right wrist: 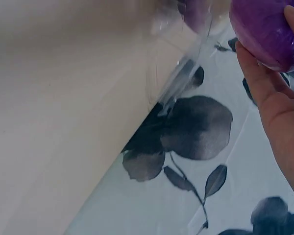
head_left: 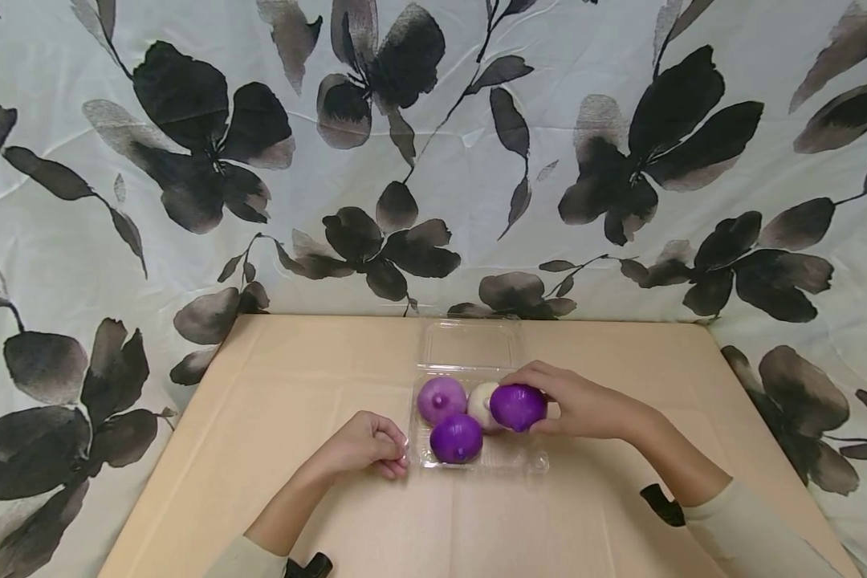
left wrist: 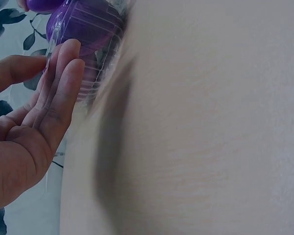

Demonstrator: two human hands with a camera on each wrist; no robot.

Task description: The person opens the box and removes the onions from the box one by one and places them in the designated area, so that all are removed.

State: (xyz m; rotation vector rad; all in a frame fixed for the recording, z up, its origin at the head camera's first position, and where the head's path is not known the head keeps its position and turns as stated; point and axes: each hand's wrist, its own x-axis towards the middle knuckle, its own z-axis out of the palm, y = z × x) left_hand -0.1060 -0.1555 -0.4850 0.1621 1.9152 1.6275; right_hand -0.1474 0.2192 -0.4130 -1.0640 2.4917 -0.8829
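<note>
A clear plastic clamshell container (head_left: 506, 457) lies with its lid (head_left: 470, 345) folded back. Inside sit a lighter purple onion (head_left: 441, 399), a darker purple onion (head_left: 456, 439) and a white onion (head_left: 481, 406). My right hand (head_left: 585, 405) grips another purple onion (head_left: 518, 408) over the container's right part, partly hiding the white one. In the right wrist view, fingers and thumb wrap around this held onion (right wrist: 267, 32). At the container's left edge, my left hand (head_left: 368, 445) pinches the rim between thumb and fingers, as the left wrist view also shows.
The container rests on a tan board-like tabletop (head_left: 296, 361). Behind and around it hangs or lies a white cloth (head_left: 491, 201) with dark flower prints. Dark bands (head_left: 662, 505) sit at both sleeve cuffs.
</note>
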